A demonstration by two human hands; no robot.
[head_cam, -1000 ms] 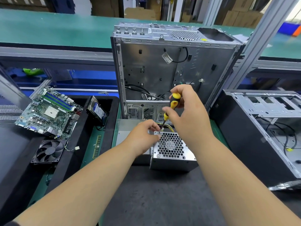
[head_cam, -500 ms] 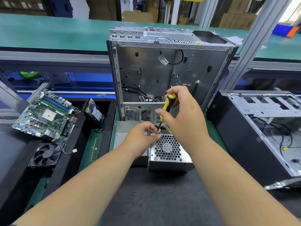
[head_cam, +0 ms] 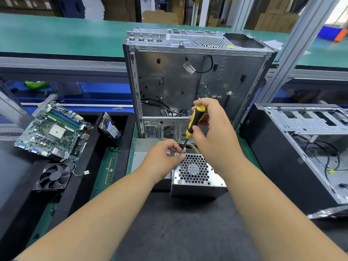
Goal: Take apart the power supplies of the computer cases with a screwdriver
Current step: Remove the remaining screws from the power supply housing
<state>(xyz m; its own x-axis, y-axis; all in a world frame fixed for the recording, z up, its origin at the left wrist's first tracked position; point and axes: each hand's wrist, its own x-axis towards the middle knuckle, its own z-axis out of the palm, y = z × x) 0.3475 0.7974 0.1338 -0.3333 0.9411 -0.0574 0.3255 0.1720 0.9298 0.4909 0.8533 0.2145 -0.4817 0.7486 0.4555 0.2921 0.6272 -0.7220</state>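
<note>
A silver power supply [head_cam: 197, 182] with a honeycomb fan grille lies on the dark mat in front of the open computer case [head_cam: 188, 78]. My right hand [head_cam: 212, 132] grips a yellow-and-black screwdriver [head_cam: 194, 120], held nearly upright, its tip down at the unit's far left top corner. My left hand [head_cam: 163, 161] pinches at that same corner beside the tip; whether it holds a screw is hidden by the fingers. Coloured wires [head_cam: 190, 146] run from the unit's back.
A motherboard [head_cam: 54, 132], a hard drive [head_cam: 110, 129], a black fan [head_cam: 55, 176] and a RAM stick [head_cam: 110, 171] lie at the left. A second open case [head_cam: 305, 147] lies at the right. A grey metal panel [head_cam: 143, 149] sits under my left hand.
The camera view shifted slightly. My right hand has turned a little on the screwdriver handle. Both hands stay at the same corner of the power supply.
</note>
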